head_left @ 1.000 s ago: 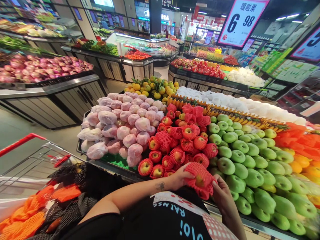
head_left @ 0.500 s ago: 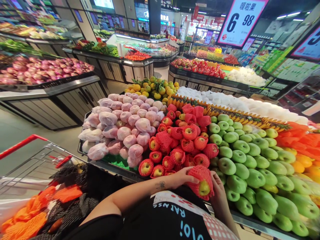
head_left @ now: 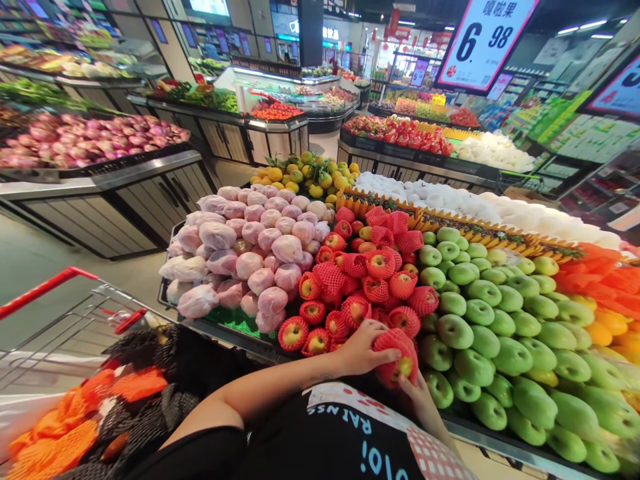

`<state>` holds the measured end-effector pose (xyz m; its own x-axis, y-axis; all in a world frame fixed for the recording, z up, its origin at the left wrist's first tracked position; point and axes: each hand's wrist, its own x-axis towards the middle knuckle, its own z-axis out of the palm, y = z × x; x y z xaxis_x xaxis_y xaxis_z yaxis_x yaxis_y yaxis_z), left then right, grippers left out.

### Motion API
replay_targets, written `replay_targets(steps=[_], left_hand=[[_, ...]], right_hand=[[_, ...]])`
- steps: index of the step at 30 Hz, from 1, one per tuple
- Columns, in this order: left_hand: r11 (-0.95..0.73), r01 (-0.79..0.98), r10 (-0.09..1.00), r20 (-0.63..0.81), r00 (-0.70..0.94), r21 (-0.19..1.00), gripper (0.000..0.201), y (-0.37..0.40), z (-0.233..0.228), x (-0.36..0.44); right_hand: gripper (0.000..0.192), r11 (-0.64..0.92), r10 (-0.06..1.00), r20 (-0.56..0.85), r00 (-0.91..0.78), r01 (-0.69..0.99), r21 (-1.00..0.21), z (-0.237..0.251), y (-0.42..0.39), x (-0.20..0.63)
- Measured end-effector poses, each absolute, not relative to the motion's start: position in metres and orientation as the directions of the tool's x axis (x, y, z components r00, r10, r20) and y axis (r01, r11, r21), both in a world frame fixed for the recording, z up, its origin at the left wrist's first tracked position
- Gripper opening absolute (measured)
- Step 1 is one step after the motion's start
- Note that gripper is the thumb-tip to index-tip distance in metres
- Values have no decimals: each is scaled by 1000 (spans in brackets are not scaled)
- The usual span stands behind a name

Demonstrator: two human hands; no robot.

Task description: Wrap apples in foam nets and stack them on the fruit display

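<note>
An apple (head_left: 396, 357) in a red foam net is held close to my body, with its yellowish end showing through the net's opening. My left hand (head_left: 364, 348) wraps over its upper left side, thumb across the front. From below right, my right hand (head_left: 417, 393) grips the same apple with its thumb against the lower edge; its other fingers are mostly hidden. Just beyond my hands lies a heap of red-netted apples (head_left: 356, 310). Green apples (head_left: 483, 340) are piled to the right of my right hand.
Film-wrapped pinkish fruit (head_left: 250, 263) is stacked to the left on the same stand. A metal shopping cart (head_left: 75, 313) stands at the lower left, beside orange and black netting (head_left: 85, 413). Onions (head_left: 95, 140) fill another stand, and a price sign (head_left: 485, 43) hangs at upper right.
The netted apple has turned and moved slightly up and left. My left hand now covers more of its top, and my right hand has shifted from its right side to beneath it.
</note>
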<state>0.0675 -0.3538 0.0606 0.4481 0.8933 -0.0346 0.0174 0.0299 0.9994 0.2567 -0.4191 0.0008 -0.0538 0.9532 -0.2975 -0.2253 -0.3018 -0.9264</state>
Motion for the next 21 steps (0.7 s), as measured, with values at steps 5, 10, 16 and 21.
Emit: replay_targets(steps=[5,10,16,21], left_hand=[[-152,31,894,124,430,988,34,-348,82,55],[173,-196,844,-43,534,965,48,-349,78,53],[323,-333,852,-119,510,886,59,-336,63,49],[-39,-202,866,134,482,979,56,-334,71,37]], right_hand=[[63,-260,956,-289,43,-329,-908,6,-410,247],[73,-274,954,-300,-5,-419,-866,9,-413,245],[83,-269,951,-301,68,-298,-916,-23,-424,267],[68,-299,937,-338,89,-301,-906,-33,-428,268]])
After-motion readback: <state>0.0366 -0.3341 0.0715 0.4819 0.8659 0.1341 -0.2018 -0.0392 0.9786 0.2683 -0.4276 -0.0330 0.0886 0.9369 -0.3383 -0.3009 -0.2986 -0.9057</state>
